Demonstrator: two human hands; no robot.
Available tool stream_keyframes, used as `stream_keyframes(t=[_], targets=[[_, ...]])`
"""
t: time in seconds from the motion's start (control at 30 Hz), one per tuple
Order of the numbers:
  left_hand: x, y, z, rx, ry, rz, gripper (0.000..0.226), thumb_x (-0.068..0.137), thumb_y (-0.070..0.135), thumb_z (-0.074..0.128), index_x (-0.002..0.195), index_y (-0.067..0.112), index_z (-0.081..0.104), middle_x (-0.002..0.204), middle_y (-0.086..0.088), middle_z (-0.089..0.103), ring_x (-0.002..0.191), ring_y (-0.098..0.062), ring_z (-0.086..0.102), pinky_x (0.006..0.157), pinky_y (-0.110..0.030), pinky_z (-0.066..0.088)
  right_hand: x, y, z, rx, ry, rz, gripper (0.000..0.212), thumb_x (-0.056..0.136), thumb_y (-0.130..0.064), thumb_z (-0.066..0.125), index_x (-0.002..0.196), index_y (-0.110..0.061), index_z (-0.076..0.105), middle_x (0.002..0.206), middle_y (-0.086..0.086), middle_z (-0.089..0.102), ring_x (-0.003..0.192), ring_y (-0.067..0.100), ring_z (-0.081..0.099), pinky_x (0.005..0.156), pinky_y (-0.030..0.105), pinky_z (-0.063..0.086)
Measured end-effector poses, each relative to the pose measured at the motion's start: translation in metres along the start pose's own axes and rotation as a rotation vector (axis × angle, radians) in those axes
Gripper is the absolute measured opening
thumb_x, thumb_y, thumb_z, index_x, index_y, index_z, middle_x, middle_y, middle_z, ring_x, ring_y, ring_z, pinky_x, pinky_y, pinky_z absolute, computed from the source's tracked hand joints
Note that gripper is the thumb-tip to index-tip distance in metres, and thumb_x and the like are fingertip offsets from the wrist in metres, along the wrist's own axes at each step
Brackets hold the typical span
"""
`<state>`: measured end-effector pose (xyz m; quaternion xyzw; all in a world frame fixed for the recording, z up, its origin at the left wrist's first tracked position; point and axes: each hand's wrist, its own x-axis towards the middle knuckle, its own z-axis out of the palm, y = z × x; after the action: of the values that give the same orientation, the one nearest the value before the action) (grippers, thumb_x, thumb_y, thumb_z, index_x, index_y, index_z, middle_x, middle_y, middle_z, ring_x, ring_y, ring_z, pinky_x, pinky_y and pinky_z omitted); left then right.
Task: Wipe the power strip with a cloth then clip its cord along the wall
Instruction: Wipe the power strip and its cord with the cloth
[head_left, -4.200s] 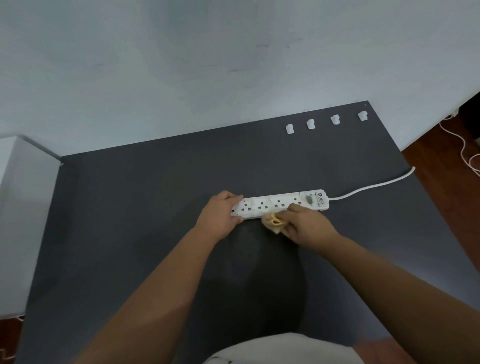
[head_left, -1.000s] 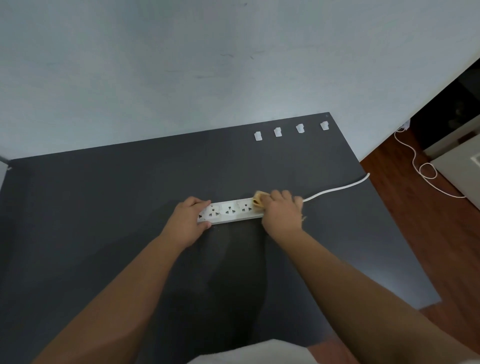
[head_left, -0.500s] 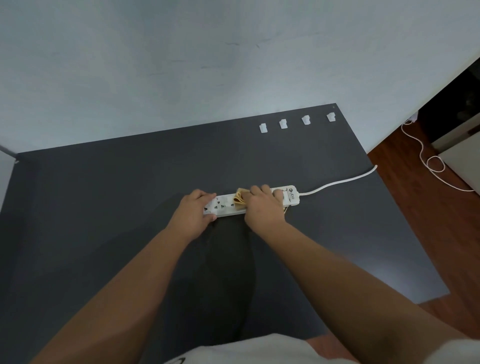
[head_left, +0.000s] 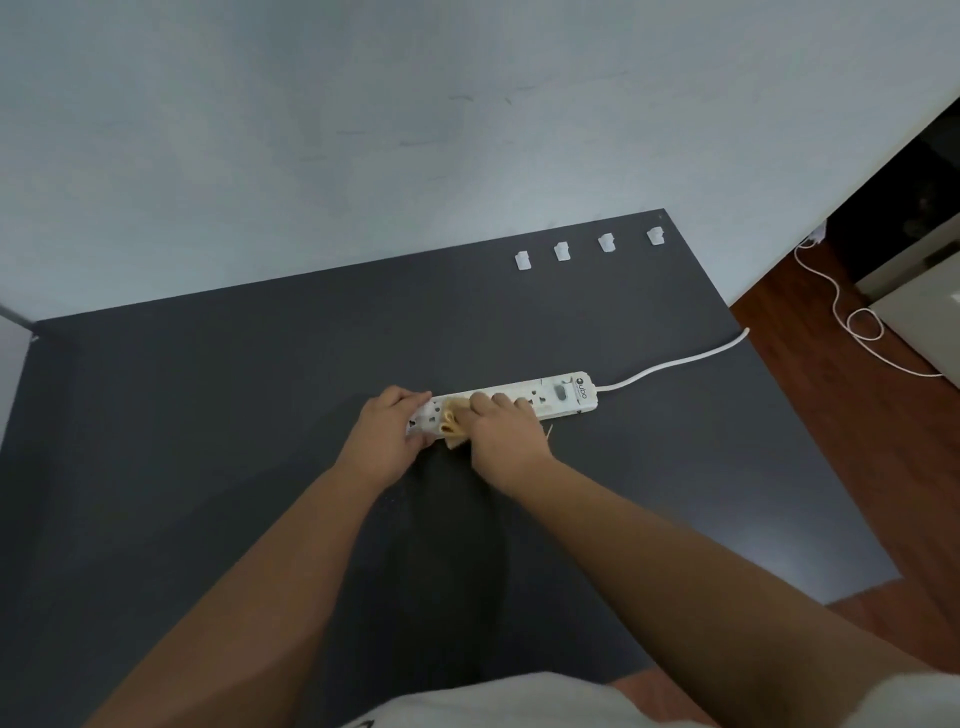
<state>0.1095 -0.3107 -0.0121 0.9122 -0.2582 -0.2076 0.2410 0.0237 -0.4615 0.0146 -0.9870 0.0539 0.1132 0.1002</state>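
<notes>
A white power strip (head_left: 556, 397) lies across the middle of the dark grey table (head_left: 208, 415). My left hand (head_left: 387, 441) grips its left end and holds it down. My right hand (head_left: 506, 434) presses a folded yellow cloth (head_left: 453, 428) onto the strip's left half, right beside my left hand. The strip's right end with the switch is uncovered. Its white cord (head_left: 675, 364) runs right and drops over the table's right edge. Several white cord clips (head_left: 561, 251) sit in a row at the table's back right, along the wall.
A pale wall (head_left: 363, 130) rises directly behind the table. To the right is brown wooden floor (head_left: 857, 441) with a thin white cable (head_left: 852, 322) looped on it and a pale cabinet (head_left: 924, 306) at the frame's edge.
My right hand has slid the cloth leftward along the strip, from its right end to beside my left hand, uncovering the switch end. My left hand has stayed on the left end.
</notes>
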Motion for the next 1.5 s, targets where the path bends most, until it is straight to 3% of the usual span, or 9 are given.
stream_keyframes(t=[0.1, 0.27, 0.57, 0.73, 0.87, 1.0, 1.17, 1.3, 1.5], targets=[[0.0, -0.003, 0.0, 0.006, -0.01, -0.003, 0.061, 0.084, 0.024, 0.069, 0.141, 0.022, 0.046, 0.132, 0.003, 0.049, 0.124, -0.02, 0.042, 0.107, -0.027, 0.03, -0.029, 0.027, -0.001, 0.007, -0.013, 0.021, 0.045, 0.083, -0.013, 0.049, 0.126, -0.023, 0.054, 0.118, 0.006, 0.058, 0.11, 0.031, 0.05, 0.088, 0.04, 0.033], [0.003, -0.004, 0.0, 0.005, -0.012, -0.002, 0.062, 0.083, 0.024, 0.07, 0.14, 0.02, 0.047, 0.132, 0.002, 0.049, 0.125, -0.022, 0.043, 0.109, -0.03, 0.031, -0.047, 0.11, -0.025, 0.0, 0.333, 0.523, 0.023, 0.085, -0.017, 0.054, 0.107, -0.017, 0.063, 0.095, 0.007, 0.062, 0.094, 0.033, 0.053, 0.077, 0.041, 0.038], [0.002, -0.001, -0.001, 0.009, -0.016, -0.026, 0.061, 0.084, 0.024, 0.07, 0.14, 0.021, 0.047, 0.131, 0.002, 0.05, 0.124, -0.023, 0.043, 0.108, -0.032, 0.033, -0.053, 0.116, -0.012, -0.093, -0.039, 0.22, 0.041, 0.083, -0.012, 0.047, 0.121, -0.024, 0.055, 0.113, 0.001, 0.058, 0.109, 0.027, 0.048, 0.083, 0.039, 0.032], [0.002, 0.0, -0.002, 0.002, -0.01, -0.032, 0.061, 0.082, 0.023, 0.072, 0.139, 0.022, 0.049, 0.129, 0.002, 0.05, 0.122, -0.023, 0.043, 0.106, -0.031, 0.033, -0.039, 0.13, -0.021, 0.013, 0.208, 0.427, 0.032, 0.087, -0.016, 0.049, 0.116, -0.023, 0.059, 0.104, 0.004, 0.058, 0.102, 0.028, 0.05, 0.085, 0.042, 0.033], [0.002, 0.002, -0.002, 0.008, -0.01, -0.041, 0.06, 0.082, 0.023, 0.072, 0.138, 0.022, 0.049, 0.127, 0.002, 0.051, 0.121, -0.024, 0.044, 0.105, -0.032, 0.034, -0.033, 0.121, -0.006, 0.069, 0.12, 0.379, 0.038, 0.085, -0.01, 0.046, 0.12, -0.022, 0.056, 0.106, 0.007, 0.056, 0.101, 0.03, 0.051, 0.084, 0.041, 0.035], [0.001, 0.002, -0.002, 0.004, -0.011, -0.042, 0.059, 0.082, 0.023, 0.071, 0.138, 0.022, 0.05, 0.127, 0.001, 0.051, 0.12, -0.024, 0.045, 0.105, -0.033, 0.035, -0.061, 0.14, -0.007, 0.16, -0.064, 0.458, 0.02, 0.084, -0.015, 0.044, 0.09, -0.024, 0.062, 0.091, 0.001, 0.059, 0.093, 0.026, 0.056, 0.082, 0.04, 0.035], [0.002, 0.0, -0.003, -0.002, -0.024, -0.048, 0.06, 0.081, 0.023, 0.073, 0.137, 0.022, 0.051, 0.126, 0.001, 0.051, 0.12, -0.024, 0.045, 0.105, -0.032, 0.034, -0.041, 0.147, -0.016, 0.404, 0.285, 0.61, 0.02, 0.088, -0.013, 0.045, 0.1, -0.012, 0.061, 0.096, 0.014, 0.057, 0.089, 0.036, 0.058, 0.079, 0.045, 0.05], [0.002, 0.001, -0.003, 0.005, -0.03, -0.057, 0.06, 0.081, 0.022, 0.073, 0.137, 0.021, 0.051, 0.126, 0.001, 0.051, 0.12, -0.024, 0.046, 0.105, -0.033, 0.036, -0.037, 0.127, -0.001, 0.416, 0.11, 0.552, 0.029, 0.091, -0.014, 0.042, 0.116, -0.015, 0.058, 0.105, 0.011, 0.054, 0.092, 0.033, 0.058, 0.077, 0.039, 0.049], [0.005, 0.012, -0.011, 0.125, -0.118, -0.087, 0.064, 0.082, 0.026, 0.069, 0.141, 0.02, 0.045, 0.134, -0.001, 0.047, 0.121, -0.026, 0.047, 0.105, -0.035, 0.038, -0.073, 0.152, -0.006, 0.35, 0.134, 0.639, 0.019, 0.089, -0.016, 0.045, 0.099, -0.012, 0.06, 0.097, 0.012, 0.06, 0.091, 0.033, 0.059, 0.08, 0.045, 0.05]])
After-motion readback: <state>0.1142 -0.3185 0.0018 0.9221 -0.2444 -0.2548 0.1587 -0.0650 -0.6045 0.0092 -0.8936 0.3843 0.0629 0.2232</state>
